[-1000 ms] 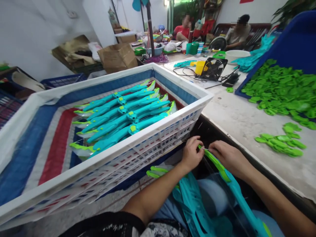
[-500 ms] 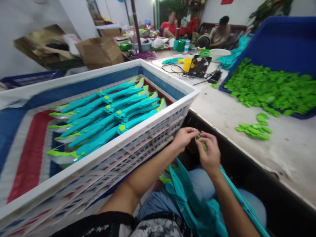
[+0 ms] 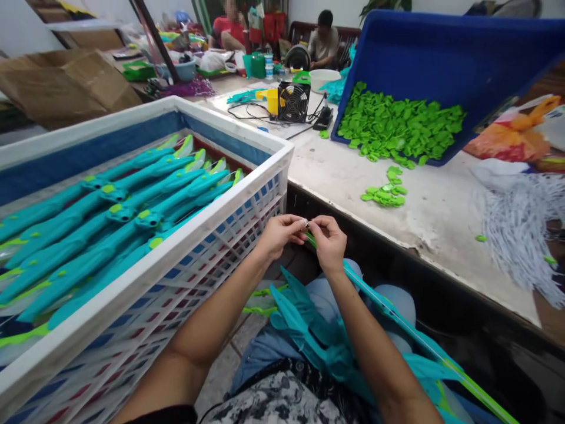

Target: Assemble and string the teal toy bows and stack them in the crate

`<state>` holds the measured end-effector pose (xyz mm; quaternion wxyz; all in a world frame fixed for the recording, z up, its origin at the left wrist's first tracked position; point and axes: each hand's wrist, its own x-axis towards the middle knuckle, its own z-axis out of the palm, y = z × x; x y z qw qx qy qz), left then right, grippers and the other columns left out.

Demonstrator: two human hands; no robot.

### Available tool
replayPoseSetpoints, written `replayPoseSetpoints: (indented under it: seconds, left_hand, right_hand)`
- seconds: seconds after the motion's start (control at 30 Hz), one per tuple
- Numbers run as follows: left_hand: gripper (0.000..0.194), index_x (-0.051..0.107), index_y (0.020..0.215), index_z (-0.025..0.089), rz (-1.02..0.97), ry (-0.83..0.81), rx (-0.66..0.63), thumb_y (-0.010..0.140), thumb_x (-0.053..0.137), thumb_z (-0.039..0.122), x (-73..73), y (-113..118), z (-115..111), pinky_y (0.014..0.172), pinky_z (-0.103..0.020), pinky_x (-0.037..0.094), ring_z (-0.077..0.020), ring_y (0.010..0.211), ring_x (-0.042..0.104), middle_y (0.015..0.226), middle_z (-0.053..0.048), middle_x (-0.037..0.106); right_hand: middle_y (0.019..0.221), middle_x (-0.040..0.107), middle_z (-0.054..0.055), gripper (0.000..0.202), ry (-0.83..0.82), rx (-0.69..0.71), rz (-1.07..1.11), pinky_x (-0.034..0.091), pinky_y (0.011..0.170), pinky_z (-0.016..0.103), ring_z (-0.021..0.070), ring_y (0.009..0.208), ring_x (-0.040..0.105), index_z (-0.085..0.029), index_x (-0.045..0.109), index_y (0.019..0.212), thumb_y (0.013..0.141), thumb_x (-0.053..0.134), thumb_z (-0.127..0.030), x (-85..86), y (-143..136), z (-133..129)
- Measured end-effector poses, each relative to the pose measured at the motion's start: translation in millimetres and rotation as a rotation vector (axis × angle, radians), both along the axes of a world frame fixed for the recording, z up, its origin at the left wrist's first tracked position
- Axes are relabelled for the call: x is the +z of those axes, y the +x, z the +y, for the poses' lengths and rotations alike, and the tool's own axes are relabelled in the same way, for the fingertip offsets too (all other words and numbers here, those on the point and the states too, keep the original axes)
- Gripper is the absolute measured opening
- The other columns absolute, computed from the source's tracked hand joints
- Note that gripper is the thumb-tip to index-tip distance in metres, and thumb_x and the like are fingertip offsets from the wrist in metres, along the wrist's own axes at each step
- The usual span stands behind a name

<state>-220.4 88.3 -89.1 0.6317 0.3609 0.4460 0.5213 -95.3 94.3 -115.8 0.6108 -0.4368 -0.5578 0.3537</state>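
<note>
My left hand and my right hand meet fingertip to fingertip in front of the table edge, over my lap. Both are closed in a pinch. A small whitish bit shows between the fingertips, too small to name. Just below it, a thin green strip runs under my right fingers, largely hidden by them. Across my lap lies a teal plastic piece with pointed arms. One long teal and green arm reaches under my right forearm to the lower right.
At left a white crate holds rows of teal and green pieces. On the table are a tilted blue bin of green parts, loose green parts, a black fan and white strings. Two people sit far back.
The view has turned right, showing white strings and bags. My hands are now closer together, and less of the green part shows between them.
</note>
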Motion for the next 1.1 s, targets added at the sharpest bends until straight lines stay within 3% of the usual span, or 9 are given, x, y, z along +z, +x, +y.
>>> replayPoseSetpoints:
  seconds: [0.17, 0.37, 0.47, 0.57, 0.73, 0.93, 1.1]
  left_hand:
    - [0.035, 0.068, 0.076, 0.009, -0.017, -0.061, -0.089, 0.056, 0.081, 0.035, 0.8, -7.6, 0.4, 0.049, -0.019, 0.051, -0.011, 0.052, 0.061, 0.063, -0.004, 0.064]
    - [0.021, 0.059, 0.068, 0.012, -0.07, -0.087, 0.109, 0.062, 0.073, 0.026, 4.4, 6.0, -1.4, 0.044, -0.018, 0.049, -0.0092, 0.048, 0.057, 0.058, 0.0, 0.06]
    - [0.014, 0.058, 0.063, 0.013, -0.119, -0.085, 0.118, 0.061, 0.068, 0.022, 7.2, 7.3, 0.0, 0.046, -0.021, 0.051, -0.0103, 0.051, 0.057, 0.058, 0.0, 0.06]
    - [0.013, 0.064, 0.066, 0.01, -0.146, -0.085, 0.011, 0.059, 0.066, 0.021, 8.9, 1.0, 1.5, 0.054, -0.024, 0.054, -0.0134, 0.06, 0.061, 0.065, -0.004, 0.063]
    - [0.018, 0.069, 0.073, 0.009, 0.052, -0.01, -0.114, 0.059, 0.07, 0.02, 8.5, -6.9, 0.4, 0.058, -0.023, 0.052, -0.0113, 0.056, 0.06, 0.065, -0.004, 0.065]
    - [0.016, 0.065, 0.07, 0.013, 0.344, 0.143, -0.024, 0.064, 0.071, 0.027, 4.3, -0.4, -1.8, 0.041, -0.017, 0.036, -0.0064, 0.044, 0.047, 0.055, 0.003, 0.056]
    - [0.016, 0.072, 0.07, 0.015, 0.368, 0.104, -0.029, 0.068, 0.068, 0.03, 1.0, -1.5, -5.5, 0.05, -0.019, 0.038, -0.0093, 0.054, 0.052, 0.061, 0.0, 0.063]
  right_hand:
    - [0.089, 0.058, 0.004, 0.009, 0.153, 0.032, -0.069, 0.051, 0.071, 0.027, 0.0139, 0.082, 0.058, -0.019, 0.067, 0.083, 0.083, 0.059, -0.023, 0.7, -3.1, -1.8]
    - [0.099, 0.06, 0.005, 0.022, 0.158, 0.069, -0.159, 0.052, 0.077, 0.029, 0.0152, 0.091, 0.06, -0.022, 0.066, 0.105, 0.087, 0.054, -0.024, 2.3, -3.4, -7.6]
    - [0.091, 0.062, 0.004, 0.016, 0.232, 0.077, -0.243, 0.051, 0.075, 0.029, 0.0148, 0.084, 0.06, -0.023, 0.068, 0.097, 0.087, 0.056, -0.025, 5.9, 0.9, -5.0]
    - [0.085, 0.062, 0.003, 0.013, 0.289, 0.084, -0.309, 0.051, 0.075, 0.03, 0.0149, 0.081, 0.06, -0.023, 0.068, 0.091, 0.087, 0.056, -0.024, 9.0, 7.5, 0.7]
    - [0.085, 0.061, 0.004, 0.009, 0.334, 0.103, -0.437, 0.05, 0.074, 0.03, 0.0157, 0.082, 0.058, -0.02, 0.064, 0.084, 0.086, 0.055, -0.022, 11.7, 14.3, 3.5]
    - [0.081, 0.06, 0.002, 0.01, 0.242, 0.072, -0.352, 0.047, 0.068, 0.027, 0.0138, 0.076, 0.057, -0.019, 0.059, 0.08, 0.087, 0.052, -0.019, 8.7, 16.5, -0.9]
    - [0.081, 0.057, 0.003, 0.012, 0.214, 0.104, -0.399, 0.046, 0.069, 0.027, 0.0139, 0.076, 0.055, -0.019, 0.056, 0.08, 0.089, 0.049, -0.022, 3.3, 19.2, -9.4]
